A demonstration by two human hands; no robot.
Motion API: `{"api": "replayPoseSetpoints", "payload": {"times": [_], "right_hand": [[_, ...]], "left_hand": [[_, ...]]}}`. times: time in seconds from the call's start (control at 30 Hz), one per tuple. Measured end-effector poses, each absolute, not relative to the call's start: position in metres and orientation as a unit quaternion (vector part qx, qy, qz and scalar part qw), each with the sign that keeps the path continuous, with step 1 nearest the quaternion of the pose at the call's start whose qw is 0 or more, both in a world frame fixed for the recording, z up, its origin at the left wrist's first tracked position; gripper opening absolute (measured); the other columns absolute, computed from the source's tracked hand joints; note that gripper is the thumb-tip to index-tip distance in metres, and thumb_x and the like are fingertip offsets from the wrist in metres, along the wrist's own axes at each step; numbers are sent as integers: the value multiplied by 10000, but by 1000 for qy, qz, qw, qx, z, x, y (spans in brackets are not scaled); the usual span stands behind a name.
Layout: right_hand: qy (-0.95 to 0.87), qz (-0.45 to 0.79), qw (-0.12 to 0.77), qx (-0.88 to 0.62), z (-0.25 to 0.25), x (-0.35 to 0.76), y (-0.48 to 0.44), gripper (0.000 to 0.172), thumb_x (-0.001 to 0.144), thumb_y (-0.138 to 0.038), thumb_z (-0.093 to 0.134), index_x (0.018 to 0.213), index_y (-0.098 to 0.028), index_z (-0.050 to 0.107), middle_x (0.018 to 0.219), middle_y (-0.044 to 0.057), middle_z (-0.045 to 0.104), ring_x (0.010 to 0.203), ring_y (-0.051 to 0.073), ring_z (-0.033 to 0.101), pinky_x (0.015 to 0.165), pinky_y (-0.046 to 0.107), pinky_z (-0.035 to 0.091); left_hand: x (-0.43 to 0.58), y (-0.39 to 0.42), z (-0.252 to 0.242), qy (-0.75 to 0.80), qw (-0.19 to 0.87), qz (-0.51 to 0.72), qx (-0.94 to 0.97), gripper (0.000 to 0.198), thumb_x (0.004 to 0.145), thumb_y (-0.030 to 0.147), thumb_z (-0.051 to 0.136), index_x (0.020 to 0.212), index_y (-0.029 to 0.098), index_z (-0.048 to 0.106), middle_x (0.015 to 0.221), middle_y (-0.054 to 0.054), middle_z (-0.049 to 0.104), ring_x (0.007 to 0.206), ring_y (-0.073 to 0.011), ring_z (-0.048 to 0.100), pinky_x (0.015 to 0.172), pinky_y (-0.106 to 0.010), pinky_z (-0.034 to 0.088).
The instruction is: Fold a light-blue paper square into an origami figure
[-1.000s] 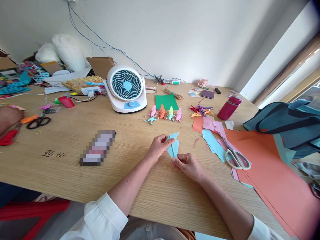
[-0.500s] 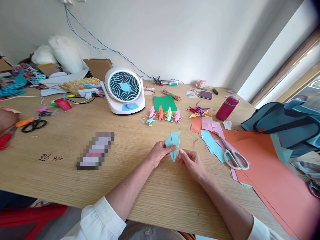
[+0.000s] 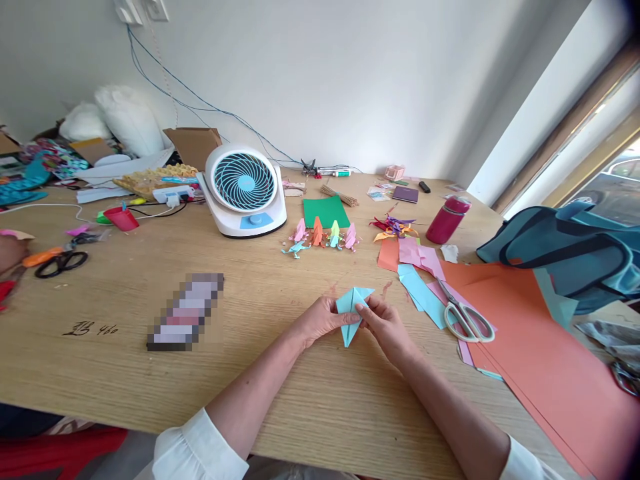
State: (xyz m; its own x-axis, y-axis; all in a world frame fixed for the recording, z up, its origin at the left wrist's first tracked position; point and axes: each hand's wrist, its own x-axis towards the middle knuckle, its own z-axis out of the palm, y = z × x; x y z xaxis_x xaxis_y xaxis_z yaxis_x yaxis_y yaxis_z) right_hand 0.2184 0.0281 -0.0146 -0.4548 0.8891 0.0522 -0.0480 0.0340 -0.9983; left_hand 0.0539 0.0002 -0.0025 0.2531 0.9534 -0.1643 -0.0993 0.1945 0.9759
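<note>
Low over the table in front of me is a folded light-blue paper piece (image 3: 351, 301), kite-shaped with a center crease and a pointed flap sticking out at the upper right. My left hand (image 3: 323, 321) pinches it from the left, thumb laid across its front. On the other side my right hand (image 3: 383, 325) grips its right edge, thumb on the front near the middle. The fingers behind the paper are hidden. Beyond it stands a row of small folded paper figures (image 3: 317, 232) in pink, orange and yellow-green, with a light-blue figure (image 3: 297, 248) lying before them.
White-handled scissors (image 3: 469, 321) lie on colored paper strips and large orange sheets (image 3: 545, 360) at right. A magenta bottle (image 3: 449, 219), a teal bag (image 3: 560, 243), a fan (image 3: 245, 190) and a green sheet (image 3: 326, 212) stand or lie farther back. Another person's hand (image 3: 13, 253) is at far left.
My right hand has moved onto the blue paper and now grips its right side. The paper's upper flap points more to the right. The whole view has shifted slightly.
</note>
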Motion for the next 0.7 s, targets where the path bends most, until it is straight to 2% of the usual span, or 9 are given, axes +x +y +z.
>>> {"api": "replayPoseSetpoints", "payload": {"times": [0.2,0.43,0.7], "right_hand": [[-586,575,423,-384,-20,216,32,466,725,-637,716,748,-182,618,646,1,556,573,124,470,556,262,402],[-584,545,450,-399,-18,219,34,442,730,-626,703,699,-205,574,640,-4,524,584,136,459,573,275,400],[-586,533,465,-395,-16,217,32,434,742,-618,700,723,-207,564,670,2,522,620,145,455,584,276,398]], "left_hand": [[55,3,-10,488,592,419,484,535,535,590,861,718,122,679,600,16,595,511,-80,445,499,-215,315],[53,4,-13,504,589,411,481,523,515,556,873,693,138,616,559,29,581,512,-95,512,476,-208,325],[56,3,-12,507,584,405,487,466,538,492,876,666,146,591,586,9,630,550,-122,581,521,-235,423]]}}
